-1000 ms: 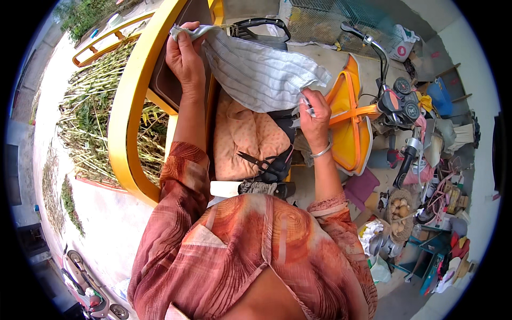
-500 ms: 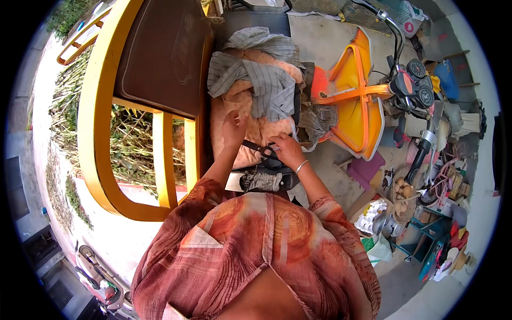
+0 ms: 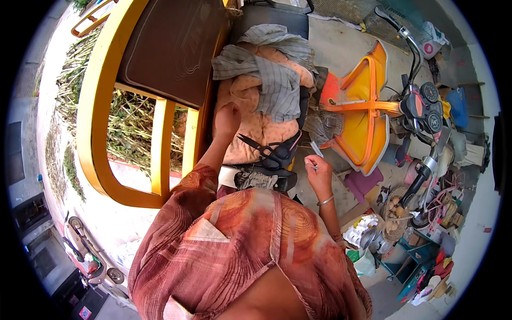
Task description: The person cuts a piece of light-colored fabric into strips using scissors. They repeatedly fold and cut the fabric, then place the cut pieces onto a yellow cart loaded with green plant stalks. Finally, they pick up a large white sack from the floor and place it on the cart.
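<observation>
Left hand point(image 3: 226, 118) at the left side of a peach-coloured, dotted, padded cloth point(image 3: 253, 128) on a black padded seat point(image 3: 269, 20). Its fingers look curled in; cannot tell whether they grip any fabric. Right hand point(image 3: 319, 173) out past the seat's right edge, thumb and fingertips drawn together. Narrow white strip point(image 3: 316, 149) just beyond the fingertips; cannot tell if pinched.

Grey, dark-striped, thin cloth point(image 3: 277, 85) lies rumpled across the peach cloth, toward the seat's far and right edges. Black scissors with looped handles point(image 3: 265, 152) near the seat's near right corner, blades over the peach cloth, tips toward the left wrist.

Risks, as judged:
- Scissors: handles sit close to the corner. A tug on the peach cloth, or a sleeve brushing by, could tip them onto the pale concrete floor point(image 3: 341, 42).
- Left wrist: near the tips. A careless sweep back could mean a scratch.
- Striped cloth: loose, folded over itself. Pulled from one end, it could bunch or slide off the right edge.
- White strip: if held, only by a light pinch. A slackened grip could lose it to the floor.
- Left sleeve point(image 3: 194, 186): close to a yellow metal frame point(image 3: 161, 144); a quick pull could catch it.
</observation>
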A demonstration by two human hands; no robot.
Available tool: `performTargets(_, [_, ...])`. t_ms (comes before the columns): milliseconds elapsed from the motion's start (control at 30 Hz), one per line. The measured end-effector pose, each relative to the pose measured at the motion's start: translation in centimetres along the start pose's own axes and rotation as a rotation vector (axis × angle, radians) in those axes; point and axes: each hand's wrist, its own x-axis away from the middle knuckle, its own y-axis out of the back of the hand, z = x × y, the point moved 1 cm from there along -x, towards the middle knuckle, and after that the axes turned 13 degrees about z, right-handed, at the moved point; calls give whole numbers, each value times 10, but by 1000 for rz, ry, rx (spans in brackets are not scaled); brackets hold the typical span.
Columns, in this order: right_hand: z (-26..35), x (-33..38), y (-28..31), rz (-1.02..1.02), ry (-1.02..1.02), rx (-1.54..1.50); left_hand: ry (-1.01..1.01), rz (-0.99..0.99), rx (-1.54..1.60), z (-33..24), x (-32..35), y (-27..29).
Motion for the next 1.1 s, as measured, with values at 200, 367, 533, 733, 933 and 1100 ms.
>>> performTargets(200, [78,-33,-38,404,157,-636,-314,673,869,-98,112,47])
performTargets(367, [130,-61,-89,697,231,-1095,155,641,1139,-105,175,56])
performTargets(533, [119,-76,-106,761,26,-1318,142,549,1123,-66,232,97])
performTargets(733, [115,-70,-117,1022,33,-1316,-22,431,462,-56,280,177])
performTargets(933, [122,-55,-106,1000,-3,-1142,-132,395,356,-28,321,279])
performTargets(1100, [120,-42,-109,814,19,-676,-215,330,678,45,330,364])
